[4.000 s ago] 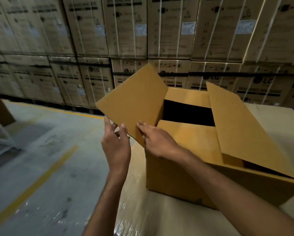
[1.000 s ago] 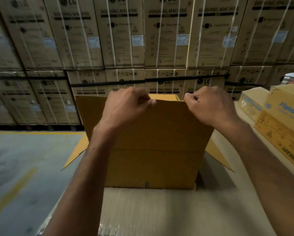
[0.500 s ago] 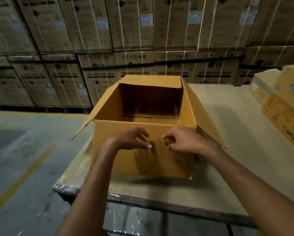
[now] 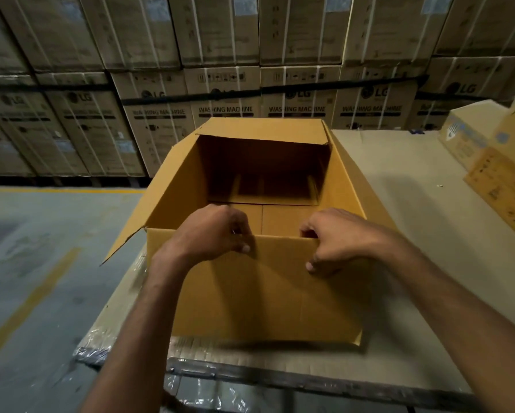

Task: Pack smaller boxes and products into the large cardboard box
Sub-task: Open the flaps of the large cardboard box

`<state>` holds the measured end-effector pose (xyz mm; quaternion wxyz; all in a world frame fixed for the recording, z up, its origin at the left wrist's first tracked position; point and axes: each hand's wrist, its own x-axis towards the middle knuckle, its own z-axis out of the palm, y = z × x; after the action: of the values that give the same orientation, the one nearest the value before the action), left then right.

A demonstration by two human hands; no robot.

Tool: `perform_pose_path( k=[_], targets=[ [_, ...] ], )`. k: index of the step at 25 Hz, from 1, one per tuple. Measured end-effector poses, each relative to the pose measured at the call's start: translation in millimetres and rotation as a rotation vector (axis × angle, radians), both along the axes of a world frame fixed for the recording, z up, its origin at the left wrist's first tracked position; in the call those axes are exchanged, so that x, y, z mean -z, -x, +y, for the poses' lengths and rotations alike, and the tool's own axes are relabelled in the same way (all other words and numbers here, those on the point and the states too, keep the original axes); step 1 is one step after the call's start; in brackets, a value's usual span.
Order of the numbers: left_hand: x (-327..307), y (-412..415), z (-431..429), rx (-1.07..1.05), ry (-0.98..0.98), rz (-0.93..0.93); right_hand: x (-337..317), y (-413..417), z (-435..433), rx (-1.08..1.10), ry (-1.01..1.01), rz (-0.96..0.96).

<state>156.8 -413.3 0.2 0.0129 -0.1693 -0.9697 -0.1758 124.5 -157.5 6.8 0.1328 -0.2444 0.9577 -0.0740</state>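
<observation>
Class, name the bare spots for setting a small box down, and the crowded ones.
Free: inside the large cardboard box; the table between its right flap and the smaller boxes. Crowded: its near rim, gripped by left hand and right hand.

An open large cardboard box (image 4: 265, 293) sits on a table (image 4: 414, 210) near its front left corner, with a person's left hand (image 4: 211, 234) and right hand (image 4: 339, 236) gripping its near rim side by side. Smaller boxes (image 4: 504, 174) stand well apart to the right; stacked cartons (image 4: 250, 84) rise behind.
</observation>
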Motion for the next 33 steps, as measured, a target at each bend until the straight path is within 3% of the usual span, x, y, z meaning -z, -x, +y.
perform_pose_path(
  k=[3, 5, 7, 9, 14, 18, 20, 25, 28, 33],
  targets=[
    [-17, 5, -4, 0.098, 0.069, -0.221, -19, 5, -8, -0.121, -0.103, -0.209],
    [-28, 20, 1, 0.143, 0.123, -0.348, -34, 17, -15, -0.162, -0.022, -0.381],
    [-33, 45, 6, 0.152, 0.14, -0.444, -36, 42, -27, -0.135, 0.104, -0.377],
    [-32, 78, 10, 0.11, 0.175, -0.463, -27, 72, -43, -0.073, 0.156, -0.227],
    [-10, 180, -4, -0.021, 0.319, -0.352, 18, 165, -80, 0.134, 0.222, -0.063],
    [21, 239, -11, -0.06, 0.433, -0.142, 58, 224, -93, 0.245, 0.132, -0.012],
    [30, 264, -13, -0.083, 0.386, -0.005, 65, 243, -97, 0.29, 0.159, 0.075],
    [30, 315, -23, -0.191, 0.236, 0.349, 53, 285, -104, 0.318, 0.161, 0.553],
    [16, 356, -37, -0.199, 0.153, 0.515, 32, 331, -103, 0.317, 0.179, 0.657],
    [2, 449, -44, -0.214, 0.23, 0.358, 16, 418, -107, 0.338, 0.131, 0.607]
  ],
)
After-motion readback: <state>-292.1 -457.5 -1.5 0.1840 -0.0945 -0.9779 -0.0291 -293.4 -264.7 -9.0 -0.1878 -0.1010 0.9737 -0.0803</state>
